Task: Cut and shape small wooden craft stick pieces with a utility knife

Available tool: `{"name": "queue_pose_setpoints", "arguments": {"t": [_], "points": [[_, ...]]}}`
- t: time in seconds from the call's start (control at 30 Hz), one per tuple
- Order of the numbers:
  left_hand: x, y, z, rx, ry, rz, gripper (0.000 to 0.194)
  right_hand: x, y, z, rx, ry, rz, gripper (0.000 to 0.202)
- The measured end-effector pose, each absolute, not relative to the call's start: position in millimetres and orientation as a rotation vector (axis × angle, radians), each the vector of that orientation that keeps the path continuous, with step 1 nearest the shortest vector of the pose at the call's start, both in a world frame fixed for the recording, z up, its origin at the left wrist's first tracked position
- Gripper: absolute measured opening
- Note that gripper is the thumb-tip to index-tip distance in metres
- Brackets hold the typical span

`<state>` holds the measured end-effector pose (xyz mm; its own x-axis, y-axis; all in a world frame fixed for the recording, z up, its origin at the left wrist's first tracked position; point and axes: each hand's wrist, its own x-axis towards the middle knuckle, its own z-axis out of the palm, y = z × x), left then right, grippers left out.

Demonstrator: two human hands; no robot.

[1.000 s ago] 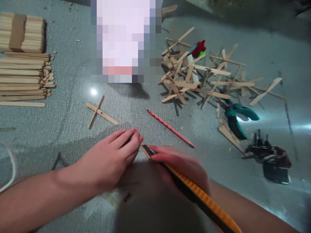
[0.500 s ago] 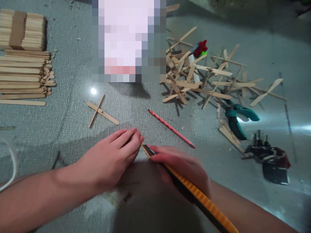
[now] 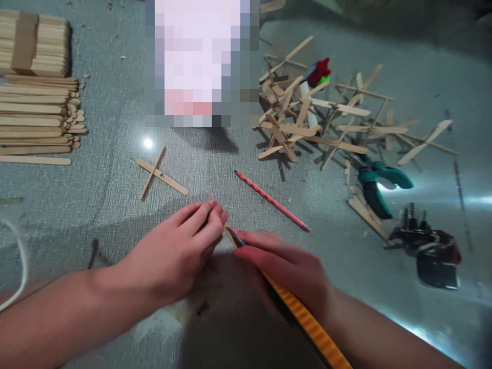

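Note:
My left hand (image 3: 175, 251) is closed around a wooden craft stick (image 3: 231, 240), of which only a short end shows beyond the fingertips. In my right hand (image 3: 292, 264) is a utility knife (image 3: 307, 312) with a ribbed orange and black handle. Its blade rests against the protruding part of the stick, close to my left fingers. Just beyond my left hand, two craft sticks lie crossed, a wide one (image 3: 175, 184) under a thin-looking one (image 3: 147, 186). A red pencil (image 3: 271, 200) lies on the table beyond my right hand.
Loose craft sticks (image 3: 34, 122) and a banded bundle (image 3: 49, 46) lie at the left. A pile of crossed sticks (image 3: 286, 130) fills the upper right, near teal-handled pliers (image 3: 374, 197) and a dark object (image 3: 438, 264). A white cable (image 3: 23, 261) curves at the left edge.
The knife's handle has swung slightly left at its near end, and the blade has shifted slightly along the stick. My left hand stays in almost the same place.

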<state>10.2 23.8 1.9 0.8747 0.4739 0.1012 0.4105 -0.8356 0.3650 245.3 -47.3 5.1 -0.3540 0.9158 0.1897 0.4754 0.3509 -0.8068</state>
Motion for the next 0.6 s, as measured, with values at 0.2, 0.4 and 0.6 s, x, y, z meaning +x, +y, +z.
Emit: {"name": "queue_pose_setpoints", "arguments": {"t": [0.2,0.4,0.6], "points": [[10.2,24.4,1.0,2.688,0.669,0.254,0.057,247.3,-55.1,4.6,-1.240,-2.014,0.823,0.036],[10.5,25.9,1.2,2.741,0.623,0.284,0.049,253.7,-53.9,0.1,-1.224,-1.970,0.717,0.026],[12.5,27.4,3.4,2.747,0.603,0.288,0.045,252.0,-52.7,-3.1,-1.255,-1.938,0.743,0.030]]}}
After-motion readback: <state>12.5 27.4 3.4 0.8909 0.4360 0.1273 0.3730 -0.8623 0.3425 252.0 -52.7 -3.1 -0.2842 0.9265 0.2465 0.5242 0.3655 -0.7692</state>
